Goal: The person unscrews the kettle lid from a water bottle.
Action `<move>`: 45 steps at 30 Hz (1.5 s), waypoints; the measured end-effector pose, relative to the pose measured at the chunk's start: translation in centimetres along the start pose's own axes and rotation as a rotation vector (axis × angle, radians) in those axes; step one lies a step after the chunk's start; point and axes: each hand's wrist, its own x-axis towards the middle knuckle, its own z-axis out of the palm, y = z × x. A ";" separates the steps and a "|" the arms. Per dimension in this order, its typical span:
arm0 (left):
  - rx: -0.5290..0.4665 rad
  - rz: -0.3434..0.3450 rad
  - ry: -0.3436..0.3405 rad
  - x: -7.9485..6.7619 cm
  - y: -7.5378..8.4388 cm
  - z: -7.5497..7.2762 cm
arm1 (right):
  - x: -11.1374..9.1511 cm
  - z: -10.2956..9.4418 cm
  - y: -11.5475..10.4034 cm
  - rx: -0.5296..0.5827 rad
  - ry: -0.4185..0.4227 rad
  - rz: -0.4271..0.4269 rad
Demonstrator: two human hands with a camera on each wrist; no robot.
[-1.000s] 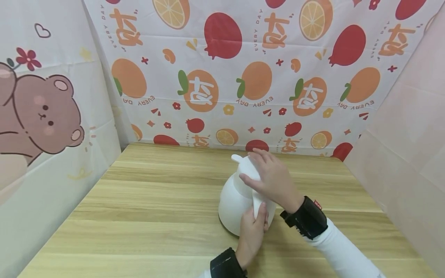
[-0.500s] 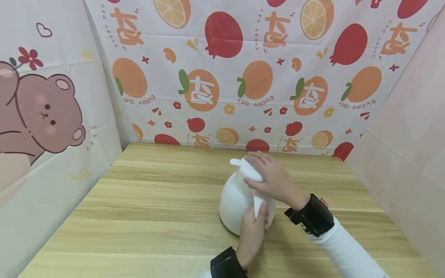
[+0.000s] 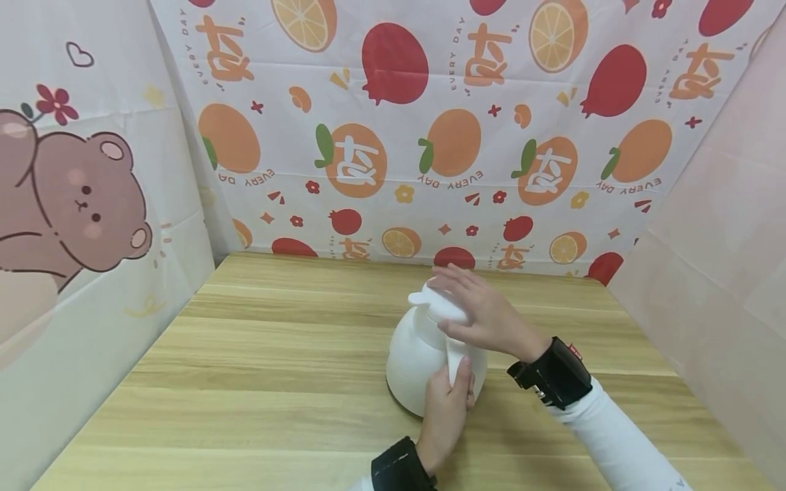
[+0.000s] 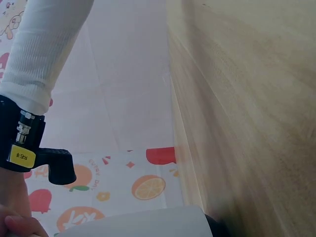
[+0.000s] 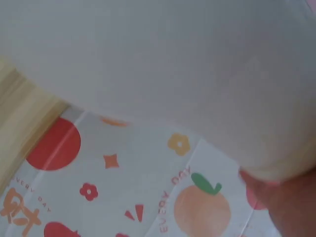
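Hung behind a pale wood-grain counter [image 3: 245, 382]: fruit-printed white cloth [image 3: 393, 157]. Standing upright on it, right of centre: a rounded white jug [image 3: 408, 368]. Clasping its slim white handle [image 3: 453, 352] with the left grip [image 3: 445, 406]; holding the tabbed white lid [image 3: 443, 308] on top between thumb and fingers, right grip [image 3: 488, 315].

a cloth-walled booth; fruit-print sheet [image 3: 393, 153] behind, bear-print sheet [image 3: 166, 273] beside a wood-grain table [image 3: 276, 368]

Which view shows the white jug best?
Head: it fits the white jug in frame, though the left hand and right hand cover parts. Left wrist shows just a slice at the bottom edge; right wrist, only a blurred close-up of its surface.
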 end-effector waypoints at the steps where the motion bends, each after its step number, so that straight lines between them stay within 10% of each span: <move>1: -0.001 0.002 -0.003 0.0 0.0 0.0 | 0.0 0.1 -0.1 -0.014 0.014 0.008; 14: -0.017 -0.015 -0.019 0.0 -0.1 0.1 | 0.7 0.6 -2.5 -0.201 0.166 0.131; 34: 0.027 -0.019 0.009 -0.3 0.1 0.2 | -0.5 -0.9 1.4 0.328 -0.091 -0.031; 45: 0.025 -0.051 0.024 -0.5 0.1 0.4 | -0.1 -0.1 -2.8 -0.203 0.139 0.055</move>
